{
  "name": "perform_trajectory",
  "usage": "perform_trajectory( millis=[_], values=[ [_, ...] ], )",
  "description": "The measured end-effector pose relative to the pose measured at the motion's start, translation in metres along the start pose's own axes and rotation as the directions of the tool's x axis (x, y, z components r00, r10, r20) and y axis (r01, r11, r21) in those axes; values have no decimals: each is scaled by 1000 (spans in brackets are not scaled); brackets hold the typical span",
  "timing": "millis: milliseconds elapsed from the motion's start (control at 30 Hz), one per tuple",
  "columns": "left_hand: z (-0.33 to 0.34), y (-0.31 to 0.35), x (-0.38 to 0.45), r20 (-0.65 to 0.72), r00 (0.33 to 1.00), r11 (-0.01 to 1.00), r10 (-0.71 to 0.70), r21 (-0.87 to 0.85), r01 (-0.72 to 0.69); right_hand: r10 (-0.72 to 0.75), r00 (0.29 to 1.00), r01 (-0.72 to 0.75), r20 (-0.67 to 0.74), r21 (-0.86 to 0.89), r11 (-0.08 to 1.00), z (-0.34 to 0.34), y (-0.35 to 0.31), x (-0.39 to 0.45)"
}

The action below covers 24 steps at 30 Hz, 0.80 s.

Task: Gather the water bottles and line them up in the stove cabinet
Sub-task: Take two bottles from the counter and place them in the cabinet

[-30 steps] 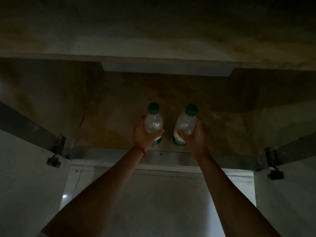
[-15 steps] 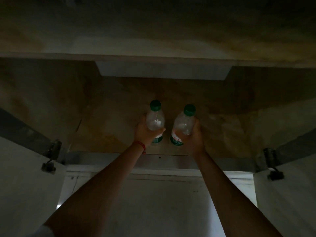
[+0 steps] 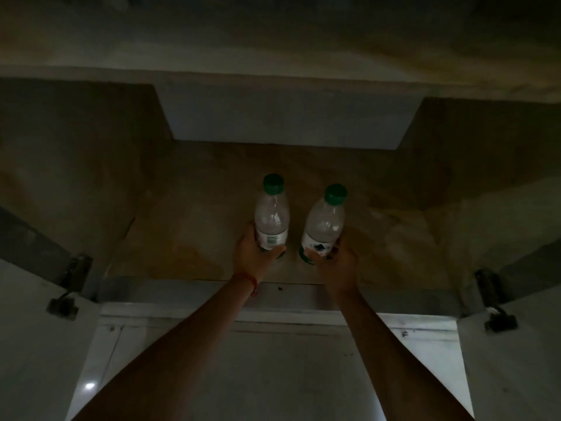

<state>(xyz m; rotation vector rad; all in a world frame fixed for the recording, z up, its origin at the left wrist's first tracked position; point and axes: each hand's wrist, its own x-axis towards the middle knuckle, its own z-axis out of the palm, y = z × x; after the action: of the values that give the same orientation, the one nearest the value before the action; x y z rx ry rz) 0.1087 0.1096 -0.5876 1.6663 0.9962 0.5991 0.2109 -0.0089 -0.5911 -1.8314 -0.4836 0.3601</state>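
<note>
Standing now on the cabinet floor (image 3: 188,232) rather than hanging just above it, left bottle (image 3: 271,220) and right bottle (image 3: 323,226) side by side, close but apart, well inside the open doors. Left hand (image 3: 253,253) and right hand (image 3: 337,262) wrapped around the lower labels, not yet released. Probably first two of the row placed.

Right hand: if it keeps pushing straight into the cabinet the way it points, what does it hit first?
Nothing nearby. The right hand grips its bottle and points inward over bare cabinet floor. The pale back panel would likely come first, though depth is unclear in the dim light.
</note>
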Motion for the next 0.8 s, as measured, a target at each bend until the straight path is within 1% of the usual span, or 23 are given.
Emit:
perform_trajectory(
  millis=[67, 133, 267, 433, 533, 567, 633, 700, 733, 800],
  values=[
    [0, -2, 3, -6, 999, 999, 44, 11, -44, -25, 999, 25, -29, 11, 1000, 2, 5, 5],
    [-1, -4, 7, -24, 998, 998, 58, 7, -58, -15, 1000, 15, -27, 24, 1000, 3, 7, 12],
    [-3, -5, 19, -29, 998, 999, 48, -17, -49, -62, 998, 62, -3, 44, 997, 2, 7, 27],
    [-6, -5, 33, -2, 1000, 999, 28, -34, -28, -56, 998, 56, -4, 55, 997, -1, 7, 41],
    [-7, -5, 35, 26, 1000, 999, 6, -42, -5, 9, 1000, -9, 10, 51, 999, -2, 4, 41],
    [-8, -3, 31, 36, 999, 999, -2, -36, 3, 35, 999, -35, 28, 27, 999, -4, 3, 38],
    [-12, 3, 18, 44, 999, 999, -23, 27, 22, 105, 992, -97, 76, -97, 990, -13, -2, 26],
    [-20, 7, -3, 28, 998, 989, -62, 137, 58, 217, 970, -199, 105, -161, 967, -24, -5, 6],
    [-25, 9, -17, 19, 995, 977, -96, 193, 90, 260, 961, -241, 96, -176, 955, -30, -6, -6],
    [-36, 13, -43, 41, 988, 942, -149, 310, 129, 278, 959, -263, 48, -208, 942, -41, -13, -31]
  ],
)
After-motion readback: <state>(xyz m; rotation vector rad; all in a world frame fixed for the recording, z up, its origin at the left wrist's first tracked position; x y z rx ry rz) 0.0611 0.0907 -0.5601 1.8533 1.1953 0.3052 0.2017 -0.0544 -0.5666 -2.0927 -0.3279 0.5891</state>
